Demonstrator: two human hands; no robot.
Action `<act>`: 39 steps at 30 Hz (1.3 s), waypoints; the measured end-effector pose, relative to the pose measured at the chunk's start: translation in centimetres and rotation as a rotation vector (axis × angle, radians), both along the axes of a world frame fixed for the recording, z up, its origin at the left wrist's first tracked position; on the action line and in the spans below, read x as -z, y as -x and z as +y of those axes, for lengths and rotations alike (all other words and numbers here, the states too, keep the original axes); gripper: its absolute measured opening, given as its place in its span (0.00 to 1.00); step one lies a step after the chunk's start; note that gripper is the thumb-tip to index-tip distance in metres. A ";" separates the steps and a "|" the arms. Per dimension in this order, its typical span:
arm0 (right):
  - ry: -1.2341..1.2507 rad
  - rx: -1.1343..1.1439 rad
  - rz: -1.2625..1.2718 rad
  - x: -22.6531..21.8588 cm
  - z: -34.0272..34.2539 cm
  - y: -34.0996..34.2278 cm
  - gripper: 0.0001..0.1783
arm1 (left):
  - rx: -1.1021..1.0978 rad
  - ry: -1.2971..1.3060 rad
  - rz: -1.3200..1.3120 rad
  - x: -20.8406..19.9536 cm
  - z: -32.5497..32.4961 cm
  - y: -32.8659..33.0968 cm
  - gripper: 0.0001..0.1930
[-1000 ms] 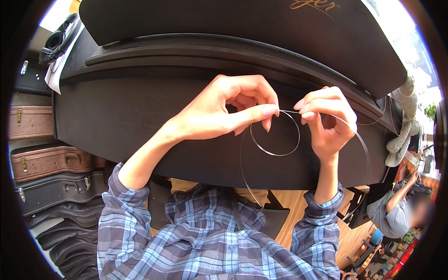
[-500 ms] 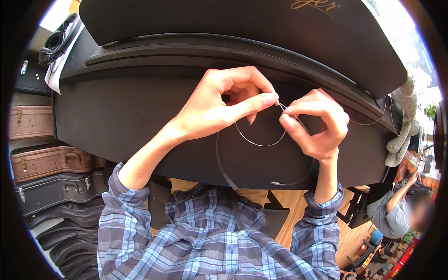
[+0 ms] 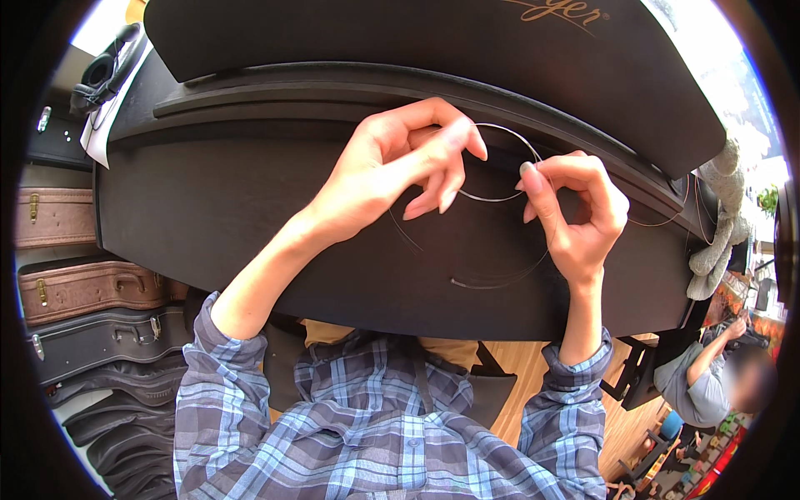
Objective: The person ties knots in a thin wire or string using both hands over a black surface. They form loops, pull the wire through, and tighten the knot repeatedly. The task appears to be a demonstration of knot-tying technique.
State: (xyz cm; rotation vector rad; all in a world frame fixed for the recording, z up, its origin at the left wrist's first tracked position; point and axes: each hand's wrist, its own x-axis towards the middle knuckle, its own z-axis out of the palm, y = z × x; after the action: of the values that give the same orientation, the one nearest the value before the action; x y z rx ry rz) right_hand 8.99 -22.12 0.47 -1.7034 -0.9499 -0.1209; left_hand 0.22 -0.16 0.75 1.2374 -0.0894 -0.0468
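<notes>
Between my hands is a thin silvery string (image 3: 492, 200), bent into a small loop above the dark flat top. My left hand (image 3: 400, 162) has thumb and forefinger together on the loop's left side, its other fingers loosely curled. On the right side, my right hand (image 3: 579, 200) pinches the string between thumb and fingertips. One thin tail hangs below my left hand. Another curves down from my right hand and ends in a small pale tip (image 3: 457, 282). Just where the string runs behind my left fingers is hidden.
Beneath my hands spreads a black piano-like cabinet (image 3: 208, 192) with a raised back panel (image 3: 400, 37). Instrument cases (image 3: 96, 292) are stacked at left, headphones (image 3: 104, 71) at the far left. A grey plush toy (image 3: 717, 225) hangs at right; another person (image 3: 700, 383) is beyond.
The loop has risen and now stands between my fingertips. My hands' pinches have shifted along the string, and its pale-tipped tail has swung left and up.
</notes>
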 end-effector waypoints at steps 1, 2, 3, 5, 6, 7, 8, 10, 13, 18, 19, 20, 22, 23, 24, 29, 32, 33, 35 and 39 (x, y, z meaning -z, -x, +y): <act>-0.003 -0.026 0.002 0.0 0.1 -0.1 0.07 | 0.022 0.063 0.009 0.1 0.1 -0.1 0.20; -0.014 -0.045 0.013 0.1 0.1 -0.1 0.07 | 0.044 0.131 0.006 0.1 0.3 -0.1 0.21; -0.020 -0.060 0.025 0.1 0.1 -0.2 0.07 | 0.067 0.200 -0.005 0.1 0.5 -0.1 0.21; -0.021 -0.081 0.048 0.0 0.1 -0.2 0.07 | 0.120 0.354 -0.031 0.2 0.7 -0.1 0.24; -0.015 -0.085 0.058 0.0 0.0 -0.2 0.07 | 0.135 0.393 -0.026 0.3 0.7 -0.1 0.23; -0.021 -0.092 0.064 0.0 0.0 -0.2 0.07 | 0.149 0.436 -0.026 0.3 0.7 -0.1 0.23; -0.013 -0.085 0.090 0.0 -0.1 -0.2 0.08 | 0.163 0.475 -0.024 0.3 0.7 -0.1 0.23; -0.022 -0.077 0.133 -0.1 -0.2 -0.1 0.09 | 0.156 0.401 -0.018 0.4 0.7 0.0 0.20; -0.058 -0.093 0.199 -0.1 -0.3 -0.1 0.09 | 0.155 0.340 -0.041 0.5 0.7 0.0 0.16; -0.083 -0.098 0.067 0.1 -0.2 -0.4 0.16 | 0.114 0.279 -0.066 0.7 0.5 -0.1 0.14; -0.095 -0.094 0.035 0.1 -0.2 -0.5 0.18 | 0.108 0.275 -0.058 0.7 0.5 -0.1 0.14; -0.114 -0.058 -0.021 0.2 -0.2 -0.6 0.20 | 0.101 0.271 -0.050 0.7 0.4 0.0 0.14; -0.131 0.024 -0.104 0.4 -0.2 -0.9 0.23 | 0.081 0.203 -0.051 0.6 0.2 0.0 0.12; -0.169 -0.017 -0.124 0.4 -0.3 -1.0 0.18 | 0.071 0.170 -0.051 0.6 0.2 0.0 0.12; -0.190 -0.005 -0.131 0.4 -0.3 -1.1 0.17 | 0.072 0.168 -0.050 0.5 0.2 0.0 0.12; -0.263 0.029 -0.141 0.2 -0.4 -1.4 0.14 | 0.081 0.187 0.009 0.1 0.2 0.1 0.15; -0.127 0.070 -0.226 -0.2 -0.3 -1.1 0.12 | 0.073 0.084 0.057 -0.1 0.1 0.2 0.15; -0.076 0.077 -0.279 -0.3 -0.2 -0.9 0.12 | 0.076 0.079 0.074 -0.2 0.1 0.2 0.15; 0.026 0.083 -0.314 -0.5 -0.1 -0.8 0.16 | 0.084 0.072 0.099 -0.4 0.0 0.2 0.15; 0.167 0.086 -0.333 -0.7 0.0 -0.4 0.10 | 0.075 -0.058 0.107 -0.5 0.0 0.1 0.15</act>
State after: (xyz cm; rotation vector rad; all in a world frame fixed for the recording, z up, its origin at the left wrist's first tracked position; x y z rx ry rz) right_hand 9.38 -22.12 1.14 -1.9154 -1.1567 -0.4018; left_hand 0.14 -0.19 1.23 1.2865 -0.0417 -0.1809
